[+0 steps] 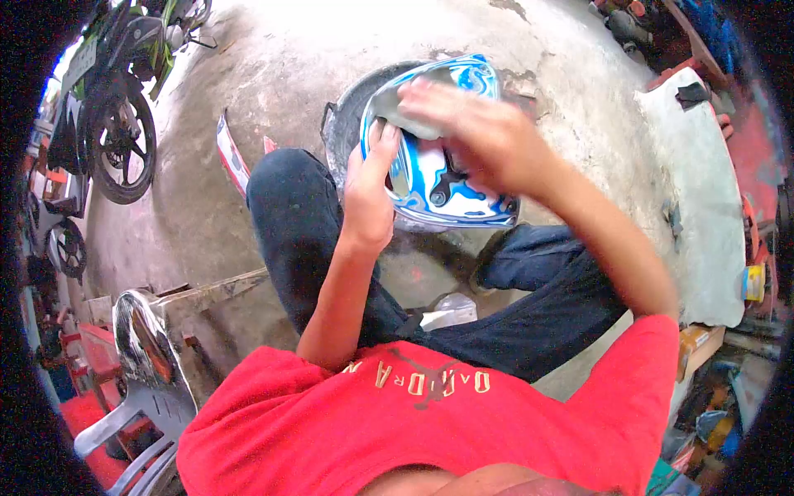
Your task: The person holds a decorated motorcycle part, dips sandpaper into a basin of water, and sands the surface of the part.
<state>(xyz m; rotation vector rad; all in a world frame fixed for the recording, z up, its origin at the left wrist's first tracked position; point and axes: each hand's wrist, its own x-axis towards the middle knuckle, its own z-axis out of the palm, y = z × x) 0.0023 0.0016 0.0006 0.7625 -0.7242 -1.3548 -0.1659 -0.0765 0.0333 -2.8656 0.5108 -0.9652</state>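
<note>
A curved, hard shell piece with a glossy blue-and-white swirl pattern is held tilted in front of me; its exact kind is unclear. A dark round fitting shows on its lower middle. My left hand grips its left edge, thumb and fingers closed round the rim. Over the upper part of the shell lies my right hand, smeared by motion, with its fingers pointing left. Something greyish shows under those fingertips, too blurred to name. Beneath the shell stands a dark grey basin, largely covered by it.
My knees flank the basin. A red-and-white panel lies on the concrete floor at left. Motorcycles stand farther left, above a grey plastic chair. A pale board and assorted clutter line the right side.
</note>
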